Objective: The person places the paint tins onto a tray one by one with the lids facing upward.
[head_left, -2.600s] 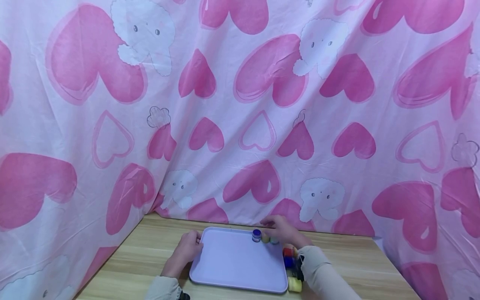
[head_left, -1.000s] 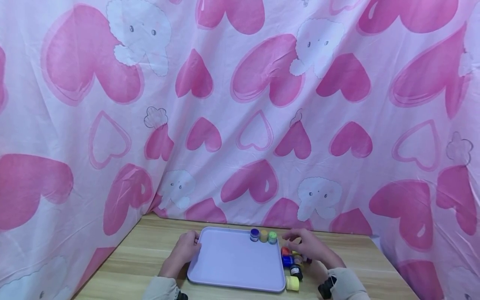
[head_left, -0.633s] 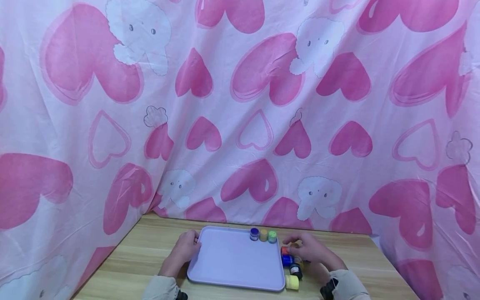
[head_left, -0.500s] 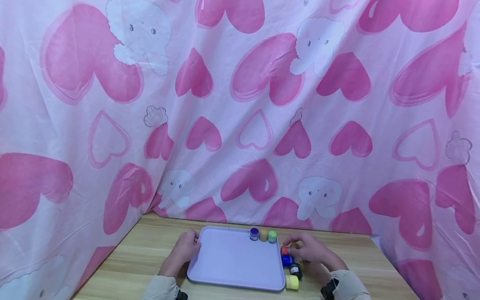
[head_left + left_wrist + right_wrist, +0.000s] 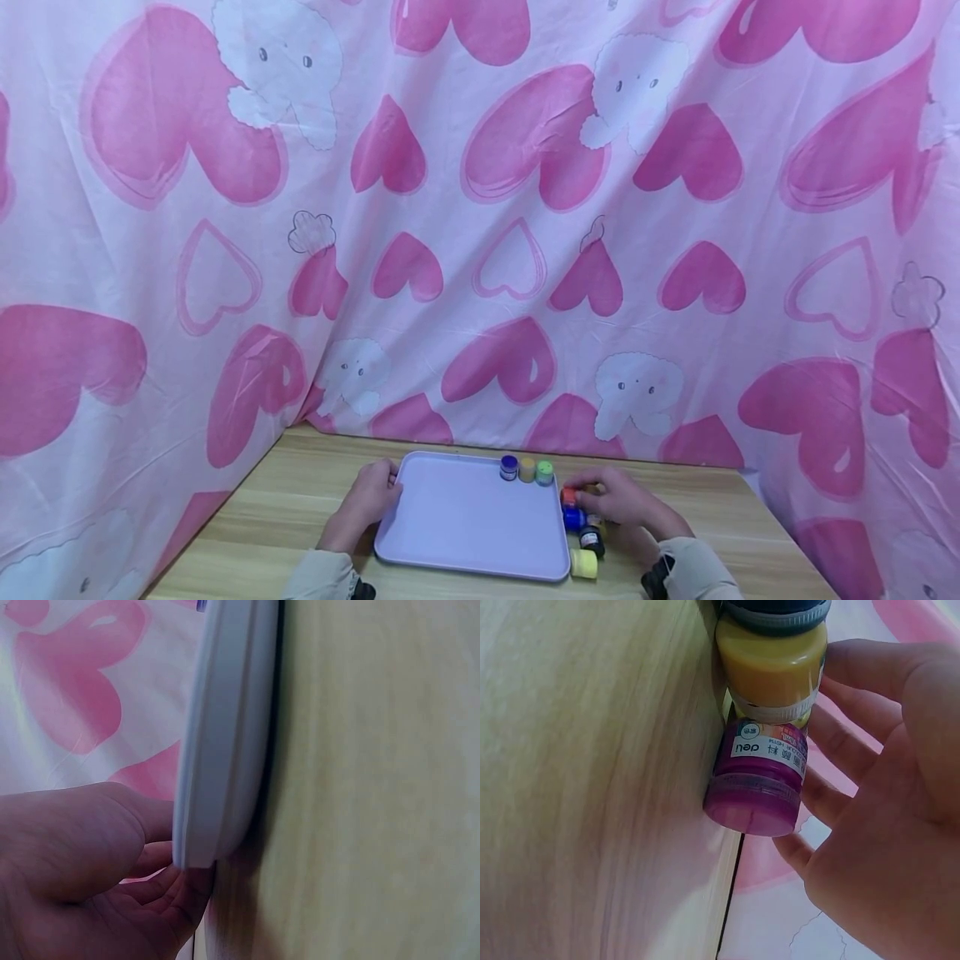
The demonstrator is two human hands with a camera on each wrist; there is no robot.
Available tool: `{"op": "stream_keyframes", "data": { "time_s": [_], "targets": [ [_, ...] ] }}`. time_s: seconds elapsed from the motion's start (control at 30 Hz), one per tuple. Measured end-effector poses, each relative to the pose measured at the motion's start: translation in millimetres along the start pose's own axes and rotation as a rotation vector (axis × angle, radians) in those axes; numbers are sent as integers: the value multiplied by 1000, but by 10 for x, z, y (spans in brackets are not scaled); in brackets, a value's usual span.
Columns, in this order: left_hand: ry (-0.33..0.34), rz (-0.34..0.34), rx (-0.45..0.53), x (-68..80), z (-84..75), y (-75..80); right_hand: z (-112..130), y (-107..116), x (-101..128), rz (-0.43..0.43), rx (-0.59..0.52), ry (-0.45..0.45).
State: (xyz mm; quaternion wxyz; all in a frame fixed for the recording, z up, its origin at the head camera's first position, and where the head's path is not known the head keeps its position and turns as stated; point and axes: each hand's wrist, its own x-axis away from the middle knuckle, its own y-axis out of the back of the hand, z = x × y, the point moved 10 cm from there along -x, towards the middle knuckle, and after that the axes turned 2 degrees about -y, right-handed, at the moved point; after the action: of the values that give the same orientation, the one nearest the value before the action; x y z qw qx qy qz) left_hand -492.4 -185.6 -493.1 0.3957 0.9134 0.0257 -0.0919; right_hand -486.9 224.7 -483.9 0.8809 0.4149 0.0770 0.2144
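My left hand (image 5: 372,493) grips the left rim of a pale lilac tray (image 5: 465,525), its fingers at the corner (image 5: 112,862) in the left wrist view. Along the tray's far right edge stand a dark blue paint jar (image 5: 509,468), a tan one (image 5: 527,470) and a light green one (image 5: 544,473). My right hand (image 5: 622,500) is beside the tray, thumb and index finger around an orange-red paint jar (image 5: 568,497). In the right wrist view, a yellow jar (image 5: 769,667) and a purple jar (image 5: 757,776) lie in front of the fingers, hiding some fingertips.
More paint jars lie right of the tray: a blue one (image 5: 574,520), a black one (image 5: 592,540) and a pale yellow one (image 5: 584,564). The wooden table (image 5: 300,483) meets a pink heart-patterned curtain (image 5: 495,367) at the back and left.
My right hand has left the light green jar on the tray, moved right to the loose jars and closed on the orange-red jar, which has shifted slightly. The left hand stays on the rim.
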Motion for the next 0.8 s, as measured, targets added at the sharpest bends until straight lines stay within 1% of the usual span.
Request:
{"op": "stream_keyframes", "data": {
  "time_s": [0.1,0.4,0.53,0.63,0.8],
  "targets": [
    [1,-2,2,-3,5,-2,3,-5,-6,3,18,8],
    [27,11,15,-17,40,-25,-11,-19,-58,28,39,-32],
    [29,15,20,-19,37,-24,4,-29,-79,37,42,-25],
    [34,20,25,-12,31,-25,-11,-32,-87,29,36,-29],
    [37,23,29,-10,33,-25,-71,0,-103,-24,-4,-70]
  ]
}}
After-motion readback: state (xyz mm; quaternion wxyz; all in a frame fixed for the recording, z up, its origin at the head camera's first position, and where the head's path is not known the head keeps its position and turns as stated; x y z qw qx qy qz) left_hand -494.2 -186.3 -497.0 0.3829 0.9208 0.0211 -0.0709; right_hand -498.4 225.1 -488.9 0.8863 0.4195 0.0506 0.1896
